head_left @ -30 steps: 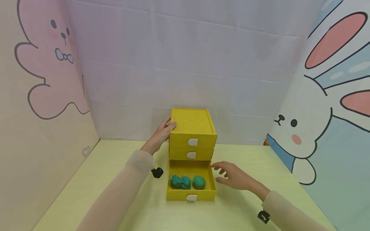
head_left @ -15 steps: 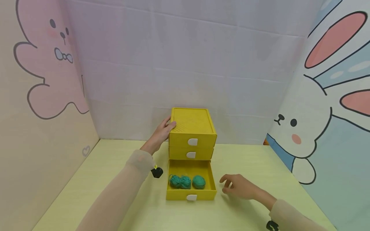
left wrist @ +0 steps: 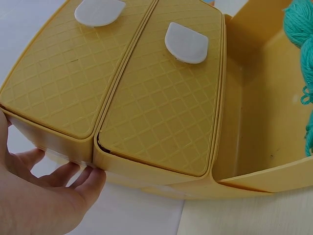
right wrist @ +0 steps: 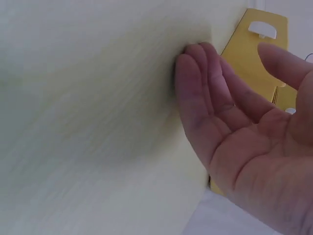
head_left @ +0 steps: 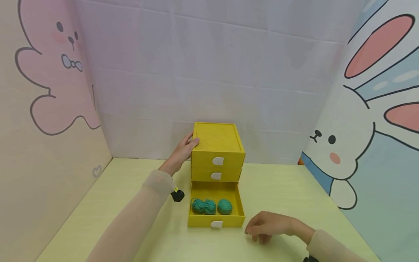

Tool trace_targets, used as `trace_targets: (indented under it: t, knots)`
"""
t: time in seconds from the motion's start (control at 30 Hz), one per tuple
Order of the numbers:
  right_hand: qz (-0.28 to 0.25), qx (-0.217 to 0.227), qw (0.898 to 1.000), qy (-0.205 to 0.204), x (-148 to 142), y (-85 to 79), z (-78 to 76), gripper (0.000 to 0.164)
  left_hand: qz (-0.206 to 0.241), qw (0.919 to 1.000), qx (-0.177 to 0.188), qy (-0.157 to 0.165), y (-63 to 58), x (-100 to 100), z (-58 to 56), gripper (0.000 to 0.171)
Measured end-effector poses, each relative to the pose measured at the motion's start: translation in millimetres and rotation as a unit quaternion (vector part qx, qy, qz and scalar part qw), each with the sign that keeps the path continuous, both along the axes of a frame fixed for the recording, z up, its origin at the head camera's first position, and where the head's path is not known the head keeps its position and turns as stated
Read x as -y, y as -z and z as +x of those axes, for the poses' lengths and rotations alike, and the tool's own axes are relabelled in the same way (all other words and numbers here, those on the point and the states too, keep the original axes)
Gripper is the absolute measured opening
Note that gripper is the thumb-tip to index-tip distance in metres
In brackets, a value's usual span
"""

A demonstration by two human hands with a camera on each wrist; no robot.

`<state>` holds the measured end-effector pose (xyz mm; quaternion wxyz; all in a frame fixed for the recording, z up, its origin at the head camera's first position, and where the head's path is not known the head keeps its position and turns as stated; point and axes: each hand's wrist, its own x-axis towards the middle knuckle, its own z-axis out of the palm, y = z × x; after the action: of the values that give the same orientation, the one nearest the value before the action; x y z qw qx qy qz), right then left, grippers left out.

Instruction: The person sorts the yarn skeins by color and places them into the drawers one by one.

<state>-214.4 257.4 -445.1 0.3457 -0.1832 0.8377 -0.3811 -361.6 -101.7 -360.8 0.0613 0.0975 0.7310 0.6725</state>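
A yellow drawer cabinet (head_left: pixel 218 136) with three stacked drawers and white tab handles stands at the back middle. My left hand (head_left: pixel 179 153) grips its upper left edge, thumb on top and fingers against the side wall; the left wrist view shows those fingers (left wrist: pixel 90 188) bent along the side. The bottom drawer (head_left: pixel 195 221) is pulled out, and the two upper ones are closed. In it lie three balls of green yarn (head_left: pixel 224 206), two of them touching on the left. My right hand (head_left: pixel 270 225), holding nothing, hovers low over the table with loosely bent fingers, just right of the drawer's front corner.
The pale yellow table (head_left: pixel 137 233) runs back to a white cloth wall (head_left: pixel 209 72). Side panels with a pink cartoon bear (head_left: pixel 63 72) and a white rabbit (head_left: pixel 340 160) bound it. A black wrist device (head_left: pixel 178 195) hangs by the left cuff.
My right hand has moved from beside the drawer's right wall toward me, down past its front corner, its fingers now pointing more downward. The left hand, cabinet and yarn have stayed put.
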Motion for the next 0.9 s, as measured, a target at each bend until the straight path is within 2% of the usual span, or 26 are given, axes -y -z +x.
trace_targets:
  t: [0.2,0.43,0.67,0.9]
  knots:
    - [-0.077,0.081,0.994,-0.013,7,7.2,3.1,0.035,-0.005,1.0000,-0.001,-0.001,-0.5,0,0.5,0.073]
    - [-0.174,0.185,0.967,-0.026,16,16.4,6.4,0.048,-0.003,1.0000,-0.001,0.001,-0.1,0,0.4,0.073]
    - [-0.227,0.262,0.938,0.012,32,24.2,9.6,0.057,-0.007,1.0000,0.005,-0.002,0.9,0,0.6,0.072]
    - [-0.273,0.286,0.916,0.067,48,33.4,15.1,0.058,-0.008,1.0000,0.005,-0.003,-1.0,0,1.7,0.072]
